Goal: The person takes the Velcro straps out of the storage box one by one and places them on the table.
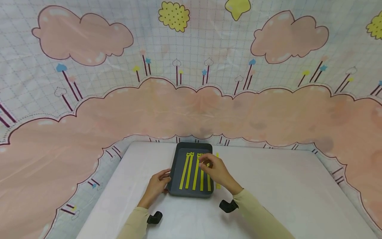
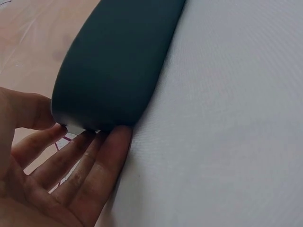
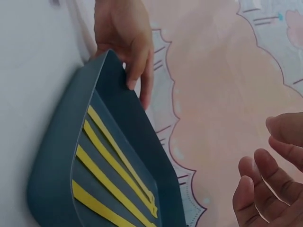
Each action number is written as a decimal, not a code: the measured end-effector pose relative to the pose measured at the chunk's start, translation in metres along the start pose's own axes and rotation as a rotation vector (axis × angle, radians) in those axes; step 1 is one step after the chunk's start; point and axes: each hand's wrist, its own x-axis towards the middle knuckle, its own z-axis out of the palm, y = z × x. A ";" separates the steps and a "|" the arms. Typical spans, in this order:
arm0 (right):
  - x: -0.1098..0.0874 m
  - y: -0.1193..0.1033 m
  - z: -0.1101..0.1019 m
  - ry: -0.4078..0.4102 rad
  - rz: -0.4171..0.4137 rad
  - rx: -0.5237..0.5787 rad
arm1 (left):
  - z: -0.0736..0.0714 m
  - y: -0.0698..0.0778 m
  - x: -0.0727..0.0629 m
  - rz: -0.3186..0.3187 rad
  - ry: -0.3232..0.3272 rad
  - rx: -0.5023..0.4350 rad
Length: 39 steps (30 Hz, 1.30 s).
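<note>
A dark grey-blue rectangular tray (image 1: pixel 192 194) sits on the white table. Several narrow yellow straps (image 1: pixel 189 171) with wider heads at the far end lie side by side in it; in the right wrist view, yellow straps (image 3: pixel 102 208) fan across its floor. My left hand (image 1: pixel 155 186) holds the tray's left side, with the thumb over the rim and the fingers (image 2: pixel 102 175) against the outer wall. Above the tray's right half hovers my right hand (image 1: pixel 218 171), fingers loosely bent; the right wrist view shows nothing between its fingertips (image 3: pixel 266 163).
Another yellow strap (image 1: pixel 218 186) lies on the table (image 1: pixel 283 189) just right of the tray, partly hidden by my right hand. Black wrist devices (image 1: pixel 228 206) stick out by both sleeves. A patterned cloth (image 1: pixel 232 116) with clouds hangs behind the table.
</note>
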 end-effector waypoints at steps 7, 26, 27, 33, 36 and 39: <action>0.005 -0.003 0.009 -0.010 -0.028 -0.028 | 0.000 -0.001 0.001 -0.002 0.005 0.011; 0.018 -0.005 0.024 -0.092 -0.112 -0.113 | 0.001 0.005 -0.006 -0.012 0.010 -0.002; 0.019 -0.005 0.025 -0.101 -0.115 -0.131 | 0.001 0.004 -0.006 -0.013 0.012 -0.003; 0.024 -0.007 0.029 -0.140 -0.125 -0.211 | 0.001 0.002 -0.003 -0.016 0.012 -0.005; 0.025 -0.007 0.031 -0.167 -0.148 -0.252 | 0.001 0.002 -0.002 -0.016 0.010 -0.008; 0.027 -0.006 0.032 -0.197 -0.170 -0.320 | 0.002 0.003 -0.003 -0.016 0.010 -0.011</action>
